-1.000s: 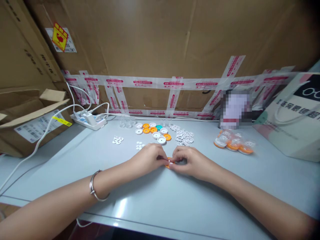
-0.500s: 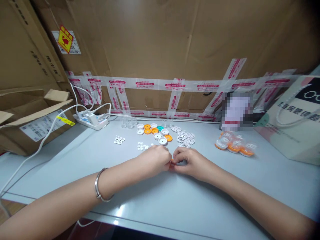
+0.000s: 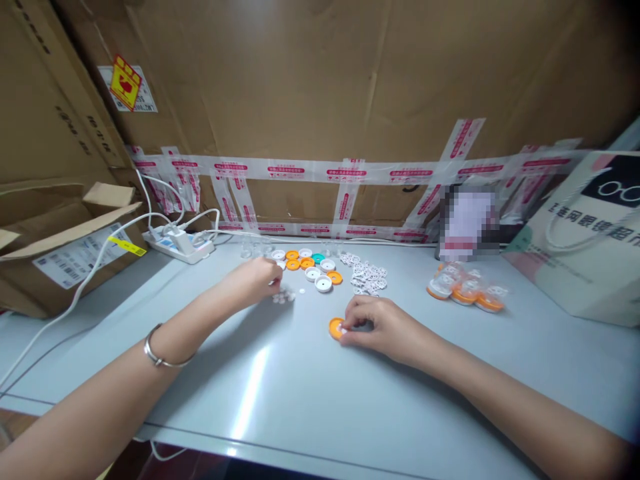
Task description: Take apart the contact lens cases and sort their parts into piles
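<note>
Fingers of right hand point(image 3: 380, 327) pinch orange cap point(image 3: 336, 328) mid-worktop; left hand point(image 3: 255, 280), loosely curled, touches small white discs point(image 3: 283, 297) toward the back edge

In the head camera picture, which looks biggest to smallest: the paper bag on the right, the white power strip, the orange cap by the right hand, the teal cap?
1. paper bag
2. power strip
3. orange cap
4. teal cap, though it lies farther from the camera, so the two caps may really match.
</note>
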`<state>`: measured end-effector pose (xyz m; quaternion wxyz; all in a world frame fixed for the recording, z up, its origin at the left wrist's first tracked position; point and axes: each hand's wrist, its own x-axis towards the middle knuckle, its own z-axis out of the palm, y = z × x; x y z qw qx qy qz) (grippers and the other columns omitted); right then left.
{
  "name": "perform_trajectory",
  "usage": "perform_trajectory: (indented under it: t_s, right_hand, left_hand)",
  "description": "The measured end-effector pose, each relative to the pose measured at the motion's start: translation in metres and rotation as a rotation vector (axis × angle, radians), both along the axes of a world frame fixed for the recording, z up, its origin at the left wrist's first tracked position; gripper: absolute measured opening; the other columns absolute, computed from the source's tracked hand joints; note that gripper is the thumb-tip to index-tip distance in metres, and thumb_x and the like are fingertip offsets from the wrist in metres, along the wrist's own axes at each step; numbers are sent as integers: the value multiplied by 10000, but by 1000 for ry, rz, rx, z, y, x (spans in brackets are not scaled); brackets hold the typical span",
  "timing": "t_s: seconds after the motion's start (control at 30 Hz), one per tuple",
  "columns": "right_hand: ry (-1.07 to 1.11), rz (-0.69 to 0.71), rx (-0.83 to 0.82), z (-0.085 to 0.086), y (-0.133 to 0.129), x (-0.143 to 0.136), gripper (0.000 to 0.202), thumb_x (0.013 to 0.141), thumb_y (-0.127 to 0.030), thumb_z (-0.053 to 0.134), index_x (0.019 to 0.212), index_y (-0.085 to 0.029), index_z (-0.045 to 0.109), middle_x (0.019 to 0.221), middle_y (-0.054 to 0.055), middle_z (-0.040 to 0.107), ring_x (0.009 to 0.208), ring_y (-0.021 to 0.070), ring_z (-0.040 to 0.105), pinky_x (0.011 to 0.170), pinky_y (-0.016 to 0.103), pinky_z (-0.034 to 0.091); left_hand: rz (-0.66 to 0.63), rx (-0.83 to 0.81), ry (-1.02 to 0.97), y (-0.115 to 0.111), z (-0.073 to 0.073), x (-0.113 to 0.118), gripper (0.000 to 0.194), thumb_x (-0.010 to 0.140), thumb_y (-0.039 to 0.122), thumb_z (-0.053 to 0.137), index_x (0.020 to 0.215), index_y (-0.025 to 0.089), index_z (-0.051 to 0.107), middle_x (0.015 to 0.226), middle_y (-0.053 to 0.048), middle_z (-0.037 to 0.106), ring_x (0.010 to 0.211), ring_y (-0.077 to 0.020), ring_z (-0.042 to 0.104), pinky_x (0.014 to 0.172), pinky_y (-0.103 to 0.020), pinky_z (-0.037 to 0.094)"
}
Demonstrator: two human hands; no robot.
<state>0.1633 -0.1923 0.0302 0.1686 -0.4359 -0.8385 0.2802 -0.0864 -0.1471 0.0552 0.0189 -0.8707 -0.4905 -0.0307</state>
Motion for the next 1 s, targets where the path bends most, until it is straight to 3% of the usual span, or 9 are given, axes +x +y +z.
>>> perform_trajectory:
  t_s: [0.23,0.4,0.53,0.6,0.7,0.83,1.0]
  right_hand:
    - [-14,-20,3,0,0,-1,83,699,-249,648,675,-171,631,795,29,607,755,151,553,680,265,408]
    - [-3,-47,-22,2,-1,-1,72,685,-241,654,700,-176,628,779,21,600,743,147,545,667,260,410]
    - [13,-61,-33,1,0,-2,77,671,-242,667,708,-180,639,788,20,599,741,146,543,668,260,416]
    - [16,-64,-33,-1,2,-3,95,657,-254,679,706,-181,643,776,18,592,730,146,539,654,257,415]
    - [25,-71,-55,-3,3,-4,93,647,-236,680,704,-178,636,724,4,576,673,132,530,614,243,412]
    - [54,-75,-134,-2,3,-3,53,663,-195,646,709,-171,635,704,-3,588,642,118,535,603,230,418]
    - [91,-75,-202,-1,3,-3,62,694,-201,596,708,-180,652,682,-7,614,647,118,540,606,230,415]
  left_hand:
    - [59,-49,132,5,-11,-8,155,670,99,482,579,133,603,604,-73,594,533,-152,509,496,-243,276]
    - [66,-93,75,-2,-4,-6,161,724,143,502,618,135,623,605,-63,593,542,-149,519,517,-240,316]
    - [21,19,-119,-18,0,7,156,796,192,503,801,125,644,799,-92,629,714,-183,572,633,-262,402]
    - [-114,13,-300,-30,-5,21,176,820,234,512,916,138,623,901,-83,622,791,-172,572,704,-260,424]
    - [-337,-142,-484,-44,-22,45,264,799,316,573,1012,162,591,943,-60,603,845,-156,556,748,-244,428]
    - [-318,-242,-583,-48,-40,61,258,776,372,601,935,170,629,839,-37,588,780,-145,536,691,-234,418]
    - [-273,-276,-628,-45,-45,60,223,755,343,632,913,185,645,809,-27,562,755,-138,523,666,-229,405]
